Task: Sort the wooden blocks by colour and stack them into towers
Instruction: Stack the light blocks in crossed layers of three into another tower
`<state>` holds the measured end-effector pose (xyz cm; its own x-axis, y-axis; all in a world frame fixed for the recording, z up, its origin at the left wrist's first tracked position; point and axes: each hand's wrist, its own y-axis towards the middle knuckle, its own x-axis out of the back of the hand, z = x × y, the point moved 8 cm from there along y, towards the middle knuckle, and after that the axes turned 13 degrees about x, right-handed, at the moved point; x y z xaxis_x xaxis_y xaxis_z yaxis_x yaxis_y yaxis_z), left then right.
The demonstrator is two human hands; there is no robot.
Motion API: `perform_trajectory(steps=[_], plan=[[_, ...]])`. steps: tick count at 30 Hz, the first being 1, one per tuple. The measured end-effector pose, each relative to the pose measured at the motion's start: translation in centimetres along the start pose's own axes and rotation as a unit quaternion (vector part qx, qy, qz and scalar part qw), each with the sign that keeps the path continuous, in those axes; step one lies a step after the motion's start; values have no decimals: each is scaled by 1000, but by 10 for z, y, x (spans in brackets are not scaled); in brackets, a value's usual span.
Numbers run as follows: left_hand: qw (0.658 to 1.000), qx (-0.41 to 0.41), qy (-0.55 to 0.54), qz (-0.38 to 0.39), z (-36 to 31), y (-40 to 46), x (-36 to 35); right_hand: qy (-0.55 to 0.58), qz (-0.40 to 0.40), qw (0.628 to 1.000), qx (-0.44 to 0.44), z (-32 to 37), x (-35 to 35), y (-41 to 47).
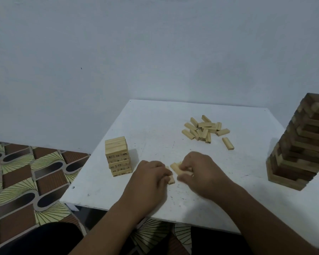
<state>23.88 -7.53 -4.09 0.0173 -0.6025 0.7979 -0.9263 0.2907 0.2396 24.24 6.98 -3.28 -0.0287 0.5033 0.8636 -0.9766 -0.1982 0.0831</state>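
Item, stacking step: my left hand (151,174) and right hand (197,169) each grasp pale blocks (175,169) at worktop (155,126) six o'clock; next, I judge, squaring them onto the pale tower (118,156) at nine.

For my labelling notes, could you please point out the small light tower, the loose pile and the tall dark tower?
Small light tower (118,155): head view, front face.
Loose pile (203,130): head view, centre.
Tall dark tower (300,144): head view, mid side.

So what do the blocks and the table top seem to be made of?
Blocks: pale bare wood, it seems; faint grain, matte, no gloss. Small tower: the same, with dark printed numbers. Table top: a thin white matte board with scuffs and specks; the material cannot be told.
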Motion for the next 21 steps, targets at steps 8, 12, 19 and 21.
perform_trajectory(steps=[8,12,19,21], plan=[[999,27,24,38,22,-22,19,41,69,996,38,39,-29,-3],[995,33,39,85,35,-36,32,43,93,991,81,58,-44,-1],[990,105,-42,82,57,-44,50,94,88,985,118,78,-55,2],[988,119,-71,64,63,-45,56,117,79,983,120,85,-51,1]])
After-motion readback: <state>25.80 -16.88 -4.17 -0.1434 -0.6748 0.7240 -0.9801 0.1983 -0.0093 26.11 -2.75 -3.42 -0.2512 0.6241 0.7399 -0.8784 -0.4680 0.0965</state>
